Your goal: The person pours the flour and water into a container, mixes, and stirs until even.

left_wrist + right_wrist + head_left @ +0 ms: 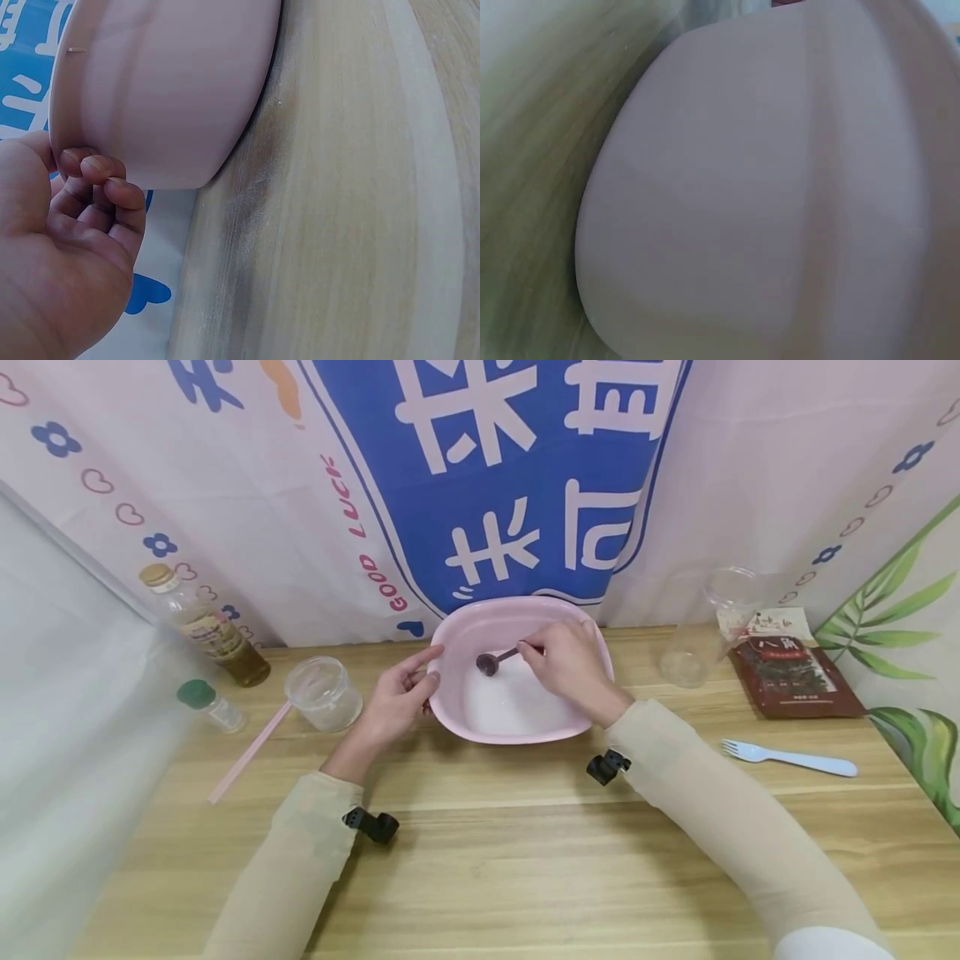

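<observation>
Head view first: pink plastic basin stands on the wooden table close against the printed backdrop, with a pale white content in its bottom. The right hand reaches over the basin's right rim and pinches the handle of a small dark spoon, whose round bowl hangs over the white content. The left hand sits at the basin's left rim, thumb stretched along the edge and the other fingers curled against the outer wall. Left of that hand stand a clear plastic cup, a pink straw lying flat, a small green-capped jar and an oil bottle. To the right are two more clear cups, a dark red spice packet and a light blue plastic fork.

Left wrist view: the left hand has its fingertips bent and touching the lower outer wall of the basin, which rests on the table.

Right wrist view: only the blurred pink wall of the basin fills the picture; the right hand's fingers cannot be seen here.
</observation>
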Available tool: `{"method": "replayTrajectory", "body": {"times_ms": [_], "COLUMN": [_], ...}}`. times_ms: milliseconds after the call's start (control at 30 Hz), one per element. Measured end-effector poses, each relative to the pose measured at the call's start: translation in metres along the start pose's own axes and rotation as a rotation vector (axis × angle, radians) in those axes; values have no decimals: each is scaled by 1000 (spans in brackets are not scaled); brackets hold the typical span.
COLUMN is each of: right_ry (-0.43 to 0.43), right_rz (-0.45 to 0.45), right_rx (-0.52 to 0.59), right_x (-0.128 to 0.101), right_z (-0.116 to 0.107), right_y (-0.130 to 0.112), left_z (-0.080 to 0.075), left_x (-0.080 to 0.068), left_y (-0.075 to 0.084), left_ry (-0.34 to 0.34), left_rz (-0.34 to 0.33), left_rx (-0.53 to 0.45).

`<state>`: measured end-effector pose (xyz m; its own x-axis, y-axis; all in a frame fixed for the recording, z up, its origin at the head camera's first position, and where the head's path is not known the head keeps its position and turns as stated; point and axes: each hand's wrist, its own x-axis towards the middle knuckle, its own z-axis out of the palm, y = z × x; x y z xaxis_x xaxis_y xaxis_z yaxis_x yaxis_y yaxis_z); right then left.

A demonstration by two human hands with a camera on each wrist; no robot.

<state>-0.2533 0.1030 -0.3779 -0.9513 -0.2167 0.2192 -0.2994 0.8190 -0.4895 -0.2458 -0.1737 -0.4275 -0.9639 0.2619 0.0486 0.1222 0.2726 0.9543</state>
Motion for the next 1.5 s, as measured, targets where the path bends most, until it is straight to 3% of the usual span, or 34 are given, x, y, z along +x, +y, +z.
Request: {"method": "replayTrajectory", "body": {"times_ms": [167,433,900,1200,1500], "right_ry": [43,68,57,-29,17], "right_rz": [13,75,17,-3,-15], "right_rx": [-106,-149,-231,-101,14], "right_x": [2,0,-17,-18,-17], "right_z": [-2,-18,-43,-34,-25], "right_y": [0,11,36,31,24], "left_z": [1,1,-2,-3,0], "left_x": [1,2,-1,-1,1], "left_y": [2,2,1,-1,-1], "left_ry": [-7,-16,-2,6,-7], "left_rz": [-9,-20,-3,-6,-10], "left_rx": [-3,18,20,15,21]}}
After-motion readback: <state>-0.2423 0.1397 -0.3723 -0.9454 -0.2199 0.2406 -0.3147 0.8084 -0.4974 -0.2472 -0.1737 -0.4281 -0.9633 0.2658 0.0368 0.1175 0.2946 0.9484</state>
